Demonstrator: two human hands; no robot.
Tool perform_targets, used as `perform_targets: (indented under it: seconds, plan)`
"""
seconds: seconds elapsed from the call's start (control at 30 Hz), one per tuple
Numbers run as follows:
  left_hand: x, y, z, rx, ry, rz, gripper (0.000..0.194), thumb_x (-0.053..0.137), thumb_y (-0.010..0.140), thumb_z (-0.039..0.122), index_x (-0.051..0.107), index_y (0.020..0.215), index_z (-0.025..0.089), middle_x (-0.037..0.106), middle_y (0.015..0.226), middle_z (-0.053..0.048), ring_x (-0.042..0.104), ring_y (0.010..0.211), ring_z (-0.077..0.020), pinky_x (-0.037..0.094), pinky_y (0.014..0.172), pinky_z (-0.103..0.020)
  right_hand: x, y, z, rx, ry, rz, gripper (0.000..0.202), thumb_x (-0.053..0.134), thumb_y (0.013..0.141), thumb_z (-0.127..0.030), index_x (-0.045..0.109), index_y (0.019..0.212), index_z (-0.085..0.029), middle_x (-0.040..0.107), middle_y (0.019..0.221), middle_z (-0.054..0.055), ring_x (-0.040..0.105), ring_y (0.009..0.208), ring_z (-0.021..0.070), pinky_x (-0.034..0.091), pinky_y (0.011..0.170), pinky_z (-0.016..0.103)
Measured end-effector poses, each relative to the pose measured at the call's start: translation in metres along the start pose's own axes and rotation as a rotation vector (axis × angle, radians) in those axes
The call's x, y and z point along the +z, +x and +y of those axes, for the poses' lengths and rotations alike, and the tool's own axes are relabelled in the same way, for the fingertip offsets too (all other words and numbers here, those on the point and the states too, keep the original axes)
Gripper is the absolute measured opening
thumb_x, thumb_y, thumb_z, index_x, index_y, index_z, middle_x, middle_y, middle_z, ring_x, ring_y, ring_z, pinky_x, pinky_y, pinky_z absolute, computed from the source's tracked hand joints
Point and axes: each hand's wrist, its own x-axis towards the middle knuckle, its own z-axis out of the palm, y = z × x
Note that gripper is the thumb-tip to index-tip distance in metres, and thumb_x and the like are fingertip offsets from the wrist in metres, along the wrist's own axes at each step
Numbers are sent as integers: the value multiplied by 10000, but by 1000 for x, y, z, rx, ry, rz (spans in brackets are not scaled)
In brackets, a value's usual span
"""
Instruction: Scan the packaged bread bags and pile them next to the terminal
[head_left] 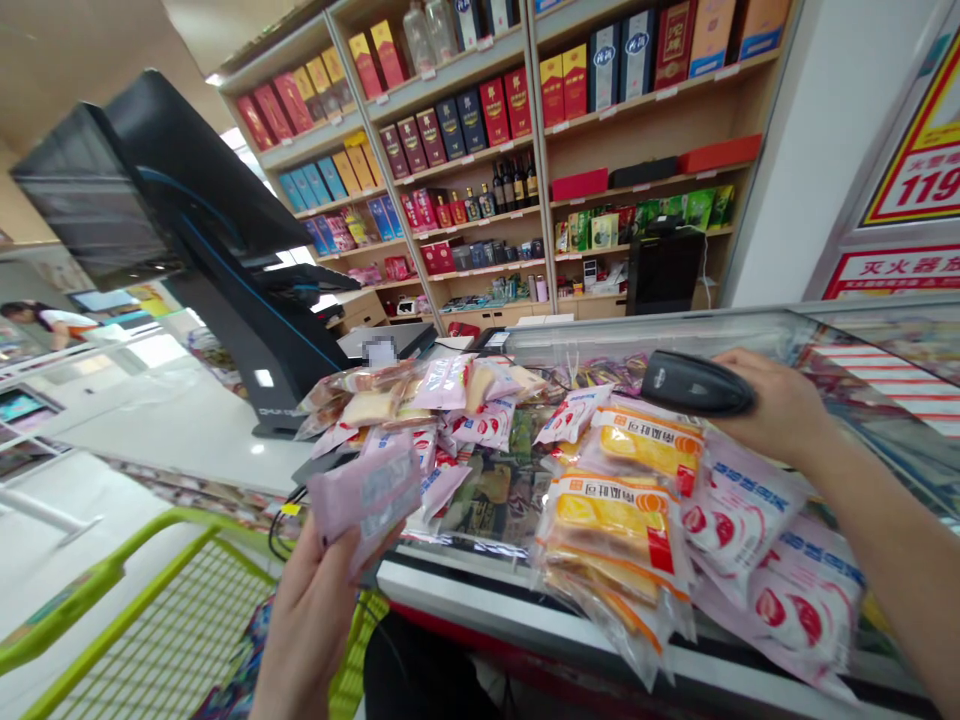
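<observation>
My left hand [319, 585] grips a small pink snack packet [366, 492] by its lower edge, its back face turned up above the front of the glass counter. My right hand [776, 405] is wrapped round a black barcode scanner [697, 382], its head pointing left. Below the scanner, orange-and-clear bags of sliced toast [611, 515] lie stacked at the counter's front edge. Pink-and-white packets [799, 600] with red pictures rest beside them, partly under my right forearm. A heap of similar pink packets and bagged bread [375, 405] covers the counter to the left.
A black checkout terminal [217, 240] stands on the left. The glass counter [480, 560] runs across in front of me, and a green shopping cart [142, 610] is at lower left. Shelves of boxed bottles [457, 125] line the back. Another person [52, 320] bends at far left.
</observation>
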Motion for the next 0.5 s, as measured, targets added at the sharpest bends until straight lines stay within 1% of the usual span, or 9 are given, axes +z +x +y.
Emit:
perform_targets:
  seconds: [0.07, 0.1, 0.17, 0.2, 0.23, 0.3, 0.37, 0.4, 0.5]
  plan:
    - [32, 3, 9, -173, -391, -5, 615, 793, 739, 203, 685, 1343, 235, 795, 1240, -94, 725, 1210, -385, 603, 1041, -600, -1, 0, -3, -8, 10, 29, 203, 656, 792, -399, 726, 900, -243, 730, 919, 63, 710, 751, 219, 553, 642, 320]
    - [51, 6, 12, -264, -522, -48, 617, 767, 757, 158, 671, 1360, 248, 798, 1236, -90, 739, 1190, -365, 624, 1017, -573, -1, 1, -5, -8, 23, 41, 203, 659, 797, -403, 722, 900, -239, 727, 912, 66, 706, 745, 216, 553, 643, 317]
    - [92, 15, 14, -428, -670, -75, 478, 660, 899, 173, 655, 1370, 256, 810, 1193, -82, 776, 1111, -292, 663, 959, -466, -3, 2, -9, -4, 57, 59, 208, 668, 806, -411, 713, 901, -232, 722, 898, 70, 700, 734, 214, 554, 648, 315]
    - [111, 20, 14, -486, -726, -59, 409, 616, 957, 204, 655, 1363, 246, 820, 1146, -79, 794, 1045, -262, 680, 911, -413, -4, 2, -10, -6, 75, 69, 211, 675, 807, -412, 710, 905, -229, 719, 890, 70, 697, 728, 214, 555, 649, 316]
    - [130, 26, 13, -530, -767, -57, 373, 582, 1000, 231, 650, 1366, 236, 823, 1115, -80, 802, 997, -241, 687, 873, -374, -5, 3, -11, -12, 90, 82, 212, 680, 807, -411, 709, 910, -227, 717, 887, 71, 695, 728, 216, 555, 650, 318]
    - [163, 37, 9, -611, -773, -105, 348, 536, 1043, 264, 643, 1368, 204, 822, 1088, -94, 809, 924, -219, 691, 824, -342, -6, 3, -13, -37, 118, 105, 205, 682, 814, -397, 712, 921, -225, 717, 889, 72, 696, 736, 217, 557, 657, 320]
    - [191, 46, 3, -623, -744, -179, 349, 541, 1048, 285, 632, 1370, 188, 814, 1125, -110, 809, 921, -224, 693, 828, -370, -8, 4, -14, -61, 137, 119, 192, 679, 824, -375, 719, 931, -221, 725, 905, 77, 702, 756, 218, 565, 678, 320]
    - [202, 49, 0, -602, -727, -208, 349, 559, 1040, 286, 627, 1368, 191, 810, 1152, -113, 808, 942, -233, 692, 844, -396, -8, 4, -15, -67, 141, 121, 187, 676, 829, -367, 723, 934, -219, 730, 915, 80, 706, 769, 218, 570, 690, 320]
    - [226, 54, -8, -504, -666, -259, 320, 629, 995, 267, 638, 1305, 190, 807, 1162, -109, 799, 1014, -267, 684, 883, -462, -11, 4, -17, -71, 133, 119, 190, 679, 842, -364, 732, 947, -214, 736, 935, 83, 711, 789, 215, 579, 711, 317]
